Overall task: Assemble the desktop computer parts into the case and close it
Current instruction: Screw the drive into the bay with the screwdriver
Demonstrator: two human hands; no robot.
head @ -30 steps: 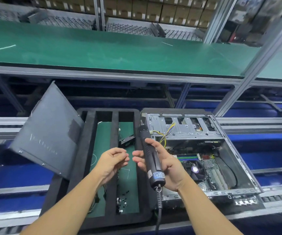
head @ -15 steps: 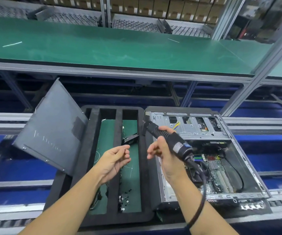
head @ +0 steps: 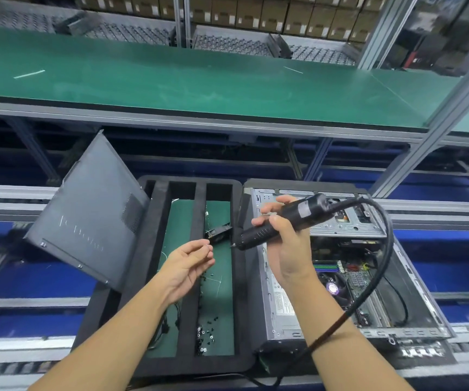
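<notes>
Head view: the right hand (head: pixel 288 246) grips a black, cylindrical electric screwdriver (head: pixel 256 237) held nearly level, its bit pointing left over the foam tray (head: pixel 193 365). A thick, dark cord (head: pixel 384 249) loops from the tool's rear across the open computer case (head: pixel 369 333) and crosses in front of the right forearm.

The left hand (head: pixel 188 266) hovers palm up just beside the bit, fingers half curled and thumb close to the forefinger. I cannot tell whether it pinches anything.

The case lies on its side on the bench, just right of the tray. It is grey sheet metal with a perforated drive cage (head: pixel 340 227) at the far end. Inside it are a green motherboard (head: pixel 354 283) and a round cooler fan (head: pixel 332 289).

The tray is matte black foam with three long slots showing green mat beneath. Small dark screws (head: pixel 205 334) lie loose in the right slot and a small black fan (head: pixel 219 232) sits farther up.

A flat, dark grey side panel (head: pixel 86 230) with a mesh vent leans tilted against the tray's left edge. Beyond is a smooth green conveyor shelf (head: pixel 199 80) and stacked cardboard boxes (head: pixel 284 15).
</notes>
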